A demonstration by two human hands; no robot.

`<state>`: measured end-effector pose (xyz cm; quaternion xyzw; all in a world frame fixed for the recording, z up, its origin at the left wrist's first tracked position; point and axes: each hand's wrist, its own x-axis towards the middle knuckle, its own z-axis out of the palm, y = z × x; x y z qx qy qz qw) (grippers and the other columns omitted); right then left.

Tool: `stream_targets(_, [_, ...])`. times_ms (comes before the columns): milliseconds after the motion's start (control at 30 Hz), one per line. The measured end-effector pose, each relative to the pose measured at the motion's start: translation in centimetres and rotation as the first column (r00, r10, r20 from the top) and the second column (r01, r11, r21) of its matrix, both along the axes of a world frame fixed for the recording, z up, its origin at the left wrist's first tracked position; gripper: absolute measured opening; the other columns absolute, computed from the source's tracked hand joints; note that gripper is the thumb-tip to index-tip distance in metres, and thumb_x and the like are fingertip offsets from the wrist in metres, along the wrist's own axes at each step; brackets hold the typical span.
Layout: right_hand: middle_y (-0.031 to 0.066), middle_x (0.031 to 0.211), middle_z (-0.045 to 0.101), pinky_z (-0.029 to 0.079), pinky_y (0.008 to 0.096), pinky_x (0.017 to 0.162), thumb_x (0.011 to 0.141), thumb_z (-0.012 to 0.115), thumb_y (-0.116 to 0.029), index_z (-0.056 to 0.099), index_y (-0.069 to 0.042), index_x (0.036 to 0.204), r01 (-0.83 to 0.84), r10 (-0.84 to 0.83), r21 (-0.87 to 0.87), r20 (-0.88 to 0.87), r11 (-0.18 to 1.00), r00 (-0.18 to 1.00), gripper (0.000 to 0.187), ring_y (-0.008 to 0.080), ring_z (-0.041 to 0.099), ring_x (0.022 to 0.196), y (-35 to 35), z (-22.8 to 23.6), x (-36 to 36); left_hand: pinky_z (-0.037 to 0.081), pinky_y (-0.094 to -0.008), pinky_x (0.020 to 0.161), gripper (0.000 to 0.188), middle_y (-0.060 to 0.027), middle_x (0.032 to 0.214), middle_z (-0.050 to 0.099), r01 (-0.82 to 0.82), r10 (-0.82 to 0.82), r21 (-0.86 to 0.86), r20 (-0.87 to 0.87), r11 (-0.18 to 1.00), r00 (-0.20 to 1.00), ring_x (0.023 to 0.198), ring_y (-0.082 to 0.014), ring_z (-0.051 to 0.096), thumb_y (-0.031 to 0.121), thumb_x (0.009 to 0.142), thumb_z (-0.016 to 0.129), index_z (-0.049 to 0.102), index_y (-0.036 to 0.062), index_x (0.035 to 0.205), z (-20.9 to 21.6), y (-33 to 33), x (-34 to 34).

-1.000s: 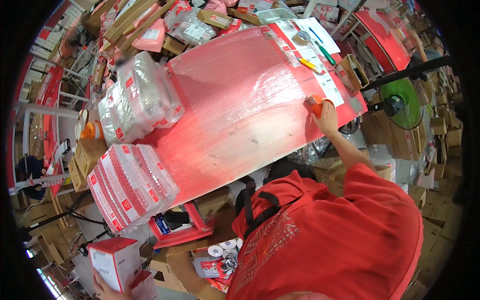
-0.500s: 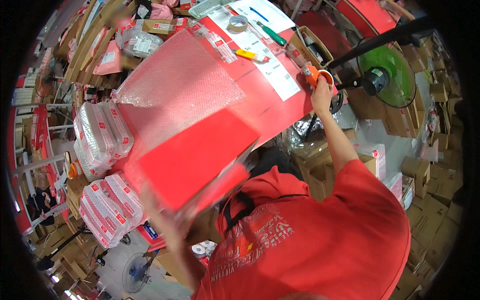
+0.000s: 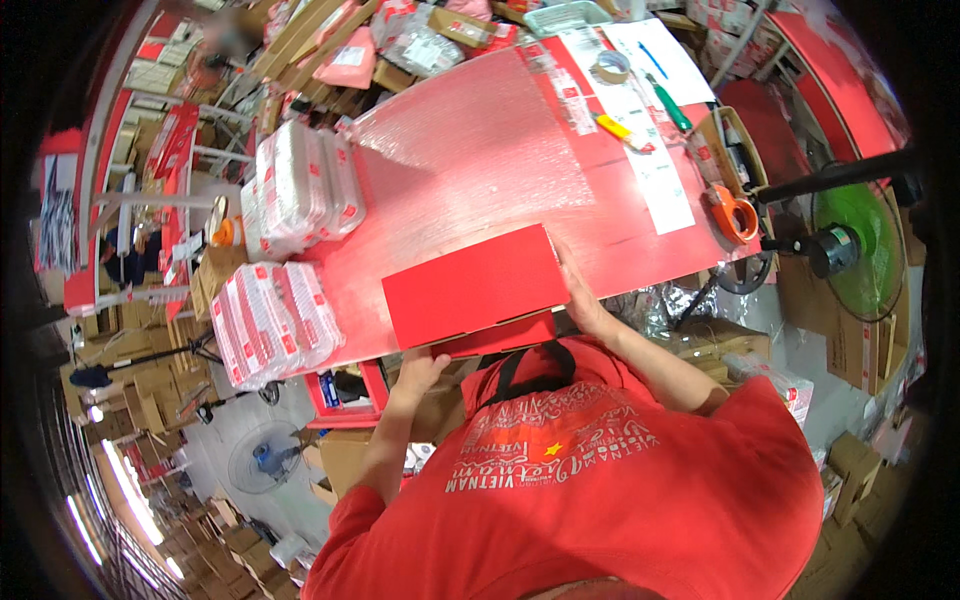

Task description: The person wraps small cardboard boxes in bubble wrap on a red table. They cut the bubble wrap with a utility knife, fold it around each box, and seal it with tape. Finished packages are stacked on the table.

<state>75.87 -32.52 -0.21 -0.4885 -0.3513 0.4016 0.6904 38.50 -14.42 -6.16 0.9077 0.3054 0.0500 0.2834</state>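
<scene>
A red cardboard box (image 3: 475, 285) sits at the near edge of the red-topped table, with a red flap or second panel (image 3: 510, 336) showing below its near side. My left hand (image 3: 424, 372) grips the box at its near left corner, fingers partly hidden under the edge. Along the right end of the same box, my right hand (image 3: 583, 298) presses with its fingers bent around the side. An orange tape dispenser (image 3: 735, 215) rests at the table's right corner, apart from both hands. Behind the box, a sheet of bubble wrap (image 3: 470, 135) is spread flat.
Bubble-wrapped parcels (image 3: 310, 185) are stacked at the table's left edge, more (image 3: 275, 320) nearer. A yellow cutter (image 3: 620, 130), a green-handled tool (image 3: 672, 107) and a tape roll (image 3: 611, 67) lie on papers at the far right. A green fan (image 3: 860, 245) stands at right.
My right hand has let go of the orange tape dispenser and come to the box's right end. My left hand has moved along the near edge, and the box has turned.
</scene>
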Motion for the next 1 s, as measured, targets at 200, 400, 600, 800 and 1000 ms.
stream_targets(200, [0.0190,0.177,0.028,0.013,0.0456,0.135,0.112,0.041,-0.060,0.027,-0.003,0.172,-0.093,0.105,-0.060,0.251,0.994,0.962,0.084,0.0327,0.020,0.166,3.5,-2.5,1.2,0.036,-0.0539,0.123,0.088,-0.0316,0.155,0.049,-0.082,0.088,-0.296,0.005,0.952,0.996,0.148,-0.0487,0.042,0.076,0.104,0.047,0.056,0.0013,0.150,-0.6,3.8,-2.5])
stream_targets(400, [0.0169,0.175,0.037,0.022,0.0426,0.134,0.117,0.041,-0.039,0.038,-0.001,0.168,-0.027,0.043,-0.305,0.045,0.952,0.998,0.063,0.0303,0.031,0.163,3.1,-7.4,-0.8,0.015,-0.0461,0.135,0.114,-0.0185,0.176,0.032,-0.155,0.506,-0.794,0.211,0.588,0.836,0.164,-0.0311,0.027,0.089,0.101,0.015,0.032,-0.0015,0.168,-2.4,3.6,2.0])
stream_targets(600, [0.0163,0.170,0.045,0.029,0.0431,0.131,0.118,0.041,-0.041,0.040,0.002,0.166,0.108,-0.121,-0.195,-0.058,0.975,0.991,0.065,0.0278,0.040,0.158,3.3,-7.6,-3.1,0.040,-0.0455,0.125,0.097,-0.0142,0.167,0.048,-0.085,0.799,-0.906,0.317,0.414,0.511,0.152,-0.0280,0.047,0.081,0.107,0.029,0.039,0.0047,0.167,-3.0,-0.3,8.1])
stream_targets(800, [0.0188,0.161,0.054,0.033,0.0413,0.129,0.117,0.043,-0.044,0.051,0.004,0.159,0.248,-0.224,-0.220,0.129,0.943,0.966,0.064,0.0285,0.047,0.153,12.4,1.0,5.5,0.043,-0.0470,0.124,0.087,-0.0107,0.163,0.052,0.091,0.807,-0.979,0.202,0.182,0.556,0.146,-0.0288,0.053,0.073,0.112,0.027,0.039,0.0069,0.167,5.6,10.4,16.4])
stream_targets(1000, [0.0188,0.161,0.055,0.034,0.0401,0.127,0.116,0.046,-0.045,0.054,0.003,0.156,0.379,-0.359,-0.038,0.242,0.925,0.901,0.063,0.0292,0.048,0.152,29.0,-5.8,17.1,0.043,-0.0429,0.123,0.082,-0.0094,0.154,0.057,0.300,0.573,-0.793,0.596,0.530,0.562,0.143,-0.0236,0.054,0.074,0.112,0.028,0.040,0.0104,0.163,0.5,27.6,27.5])
